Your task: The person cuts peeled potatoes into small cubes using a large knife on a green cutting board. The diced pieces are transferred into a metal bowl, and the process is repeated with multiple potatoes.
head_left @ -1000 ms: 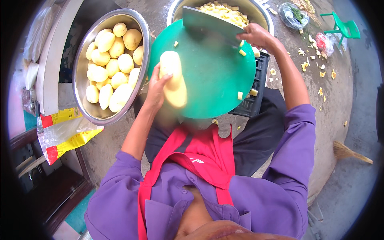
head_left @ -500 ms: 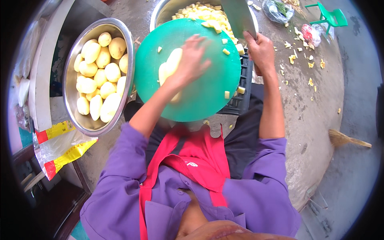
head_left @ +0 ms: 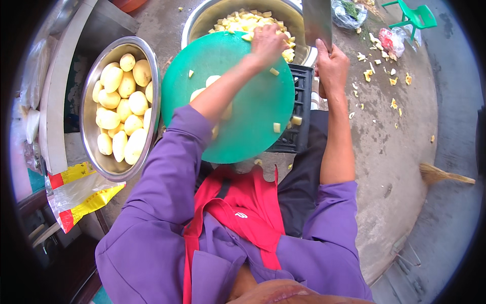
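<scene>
A round green cutting board (head_left: pixel 197 129) lies before me, its far edge overlapping a large metal bowl (head_left: pixel 195 25) of diced potato (head_left: pixel 240 21). My left hand (head_left: pixel 268 45) reaches across the board to that edge, fingers loosely bent and apart among potato cubes by the bowl. Peeled potato pieces (head_left: pixel 212 80) lie on the board, partly covered by my left forearm. A few stray cubes (head_left: pixel 276 127) sit near its right side. Gripped upright by its handle in my right hand (head_left: pixel 331 68), a broad-bladed cleaver (head_left: pixel 317 23) stands beside the bowl's right rim.
On the left, an oval metal basin (head_left: pixel 158 96) holds many peeled potatoes (head_left: pixel 124 109). A black plastic crate (head_left: pixel 302 86) supports the board. Scraps (head_left: pixel 393 81), plastic bags (head_left: pixel 349 12), a green stool (head_left: pixel 417 15) and a straw broom (head_left: pixel 440 175) are on the floor to the right.
My left hand has swept from the middle of the board to its far right edge, by the bowl. The cleaver remains in my right hand, its blade now more upright.
</scene>
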Demonstrator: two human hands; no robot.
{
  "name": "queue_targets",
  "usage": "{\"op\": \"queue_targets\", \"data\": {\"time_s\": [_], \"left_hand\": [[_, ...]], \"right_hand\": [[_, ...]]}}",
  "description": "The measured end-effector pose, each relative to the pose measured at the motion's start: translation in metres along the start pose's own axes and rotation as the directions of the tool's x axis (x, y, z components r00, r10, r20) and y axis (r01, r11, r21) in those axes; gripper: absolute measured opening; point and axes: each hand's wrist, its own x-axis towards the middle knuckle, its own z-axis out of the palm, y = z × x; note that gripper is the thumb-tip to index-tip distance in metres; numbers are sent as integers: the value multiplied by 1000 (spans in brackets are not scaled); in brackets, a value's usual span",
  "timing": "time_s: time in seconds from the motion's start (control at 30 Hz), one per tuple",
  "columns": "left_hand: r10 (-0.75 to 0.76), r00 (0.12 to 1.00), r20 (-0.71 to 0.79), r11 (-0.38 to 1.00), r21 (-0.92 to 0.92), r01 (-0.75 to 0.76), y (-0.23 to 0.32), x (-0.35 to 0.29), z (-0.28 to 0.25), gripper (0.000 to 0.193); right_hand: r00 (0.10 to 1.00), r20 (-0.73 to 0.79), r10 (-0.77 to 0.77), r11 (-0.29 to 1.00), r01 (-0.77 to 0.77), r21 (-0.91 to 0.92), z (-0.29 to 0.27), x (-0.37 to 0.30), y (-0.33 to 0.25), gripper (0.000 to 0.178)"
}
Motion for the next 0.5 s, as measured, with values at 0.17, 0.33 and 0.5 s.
{"op": "queue_targets", "data": {"time_s": [0.17,0.33,0.5], "left_hand": [[222,905,362,967,38,-252,-21,-36,-35,42],[-29,943,333,969,239,-55,-117,-19,-27,37],[29,998,56,997,76,-33,-121,-39,-80,48]], "right_hand": [[996,46,75,996,-77,49,1,-3,-4,35],[995,97,-6,999,2,33,17,-9,-8,36],[929,346,135,973,-190,130,26,-22,-19,33]]}}
